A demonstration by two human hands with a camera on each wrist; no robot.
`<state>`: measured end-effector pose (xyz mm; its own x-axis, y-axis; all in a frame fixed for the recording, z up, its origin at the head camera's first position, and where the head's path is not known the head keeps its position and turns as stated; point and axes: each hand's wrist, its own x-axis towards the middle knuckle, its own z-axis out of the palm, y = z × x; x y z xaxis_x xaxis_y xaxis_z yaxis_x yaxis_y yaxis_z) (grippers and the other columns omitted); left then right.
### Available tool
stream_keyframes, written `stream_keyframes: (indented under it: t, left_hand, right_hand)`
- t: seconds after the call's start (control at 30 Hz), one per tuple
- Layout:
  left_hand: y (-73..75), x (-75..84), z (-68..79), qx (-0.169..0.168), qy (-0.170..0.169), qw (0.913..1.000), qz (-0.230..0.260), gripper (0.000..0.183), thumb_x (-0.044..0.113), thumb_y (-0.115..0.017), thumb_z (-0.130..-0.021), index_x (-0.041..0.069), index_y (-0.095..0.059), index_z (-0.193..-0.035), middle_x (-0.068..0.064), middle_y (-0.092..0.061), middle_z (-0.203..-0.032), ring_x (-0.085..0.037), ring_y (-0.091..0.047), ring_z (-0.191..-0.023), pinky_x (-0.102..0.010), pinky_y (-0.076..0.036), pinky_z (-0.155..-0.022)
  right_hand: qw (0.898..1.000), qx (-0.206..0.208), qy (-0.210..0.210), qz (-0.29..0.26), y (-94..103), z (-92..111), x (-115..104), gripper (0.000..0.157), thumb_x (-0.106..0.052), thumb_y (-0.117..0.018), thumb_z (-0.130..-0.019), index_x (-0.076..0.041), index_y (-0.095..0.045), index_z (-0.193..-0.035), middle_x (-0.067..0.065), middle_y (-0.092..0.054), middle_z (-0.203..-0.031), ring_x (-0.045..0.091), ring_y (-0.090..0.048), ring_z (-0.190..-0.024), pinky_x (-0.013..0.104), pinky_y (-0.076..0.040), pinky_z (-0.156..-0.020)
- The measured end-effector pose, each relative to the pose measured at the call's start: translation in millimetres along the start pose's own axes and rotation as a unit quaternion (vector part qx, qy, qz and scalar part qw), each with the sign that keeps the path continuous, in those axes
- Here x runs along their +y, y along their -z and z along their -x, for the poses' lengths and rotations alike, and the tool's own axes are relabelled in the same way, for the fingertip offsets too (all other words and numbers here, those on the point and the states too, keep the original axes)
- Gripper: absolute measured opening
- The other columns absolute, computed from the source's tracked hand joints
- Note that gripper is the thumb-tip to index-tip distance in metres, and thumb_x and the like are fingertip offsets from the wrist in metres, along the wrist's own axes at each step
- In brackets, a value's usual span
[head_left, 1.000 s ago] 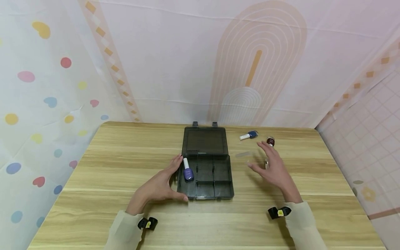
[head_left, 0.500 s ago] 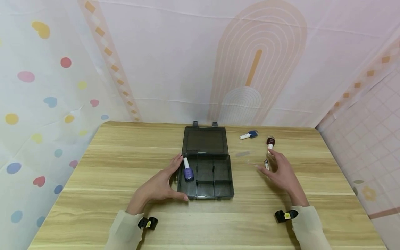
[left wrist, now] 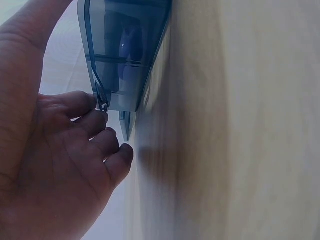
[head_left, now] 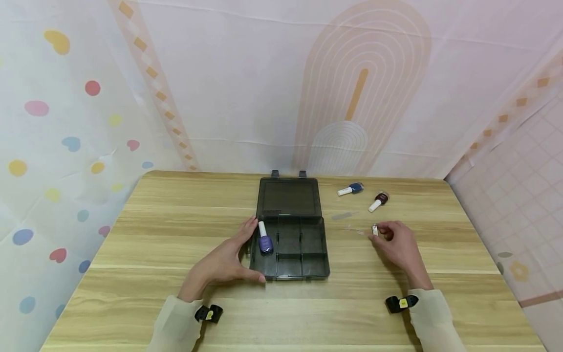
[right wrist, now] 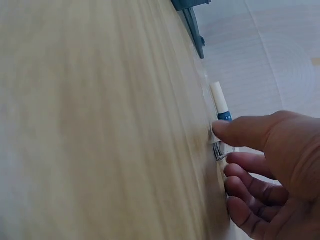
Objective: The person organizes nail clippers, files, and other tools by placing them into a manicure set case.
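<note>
In the head view, a smoky see-through compartment box (head_left: 290, 247) stands with its lid (head_left: 289, 198) laid back. A purple nail polish bottle (head_left: 265, 240) with a white cap lies in its left compartment. My left hand (head_left: 223, 260) rests against the box's left side, thumb along the front edge; the left wrist view shows fingertips touching the wall. My right hand (head_left: 399, 247) pinches a small silver nail clipper (head_left: 375, 230) between thumb and index finger, low over the table. In the right wrist view, the clipper (right wrist: 218, 150) sits between those fingertips, partly hidden.
A blue nail polish bottle (head_left: 351, 189) and a dark red one (head_left: 379, 201) lie toward the back right. Nearer the box are a thin greyish strip (head_left: 342, 216) and a small clear piece (head_left: 359, 232), too faint to identify. A patterned cloth hangs behind the table.
My right hand has come down and closed its fingertips on the nail clipper. The dark red bottle has turned, its cap now pointing front-left. My left hand and the box have stayed put.
</note>
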<state>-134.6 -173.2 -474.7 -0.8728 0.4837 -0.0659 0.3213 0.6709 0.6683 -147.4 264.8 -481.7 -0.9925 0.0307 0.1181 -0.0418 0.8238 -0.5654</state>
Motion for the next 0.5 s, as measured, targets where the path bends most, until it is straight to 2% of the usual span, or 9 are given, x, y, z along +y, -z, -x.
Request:
stream_keyframes:
  t: [0.1,0.2,0.5]
  left_hand:
    - [0.1,0.5,-0.1,0.0,0.0,1.0,-0.001,0.132,0.063,-0.081,-0.054,0.024,-0.002,-0.153,0.01,0.004,-0.159,-0.013,-0.003,-0.145,-0.048,-0.027,-0.111]
    - [0.2,0.6,0.0,0.0,0.0,1.0,-0.001,0.132,0.063,-0.081,-0.054,0.025,-0.002,-0.153,0.01,0.004,-0.159,-0.013,-0.003,-0.145,-0.048,-0.027,-0.111]
    - [1.0,1.3,0.3,-0.001,-0.002,1.0,0.002,0.132,0.062,-0.082,-0.055,0.024,-0.002,-0.153,0.01,0.004,-0.159,-0.014,-0.002,-0.145,-0.049,-0.026,-0.111]
  right_hand:
    - [1.0,-0.002,-0.014,0.001,1.2,-0.4,-0.8,0.023,-0.022,-0.069,-0.085,-0.005,-0.069,-0.101,0.007,-0.064,-0.087,0.017,-0.057,-0.076,0.029,-0.046,-0.065]
    - [1.0,0.0,-0.022,0.006,2.1,-0.7,-1.2,0.017,-0.019,-0.067,-0.086,-0.006,-0.071,-0.097,0.005,-0.066,-0.082,0.016,-0.057,-0.072,0.027,-0.045,-0.061]
    - [1.0,0.012,-0.014,0.02,3.0,-0.3,-3.3,0.013,-0.018,-0.067,-0.086,-0.007,-0.072,-0.091,0.004,-0.065,-0.077,0.015,-0.056,-0.068,0.027,-0.043,-0.059]
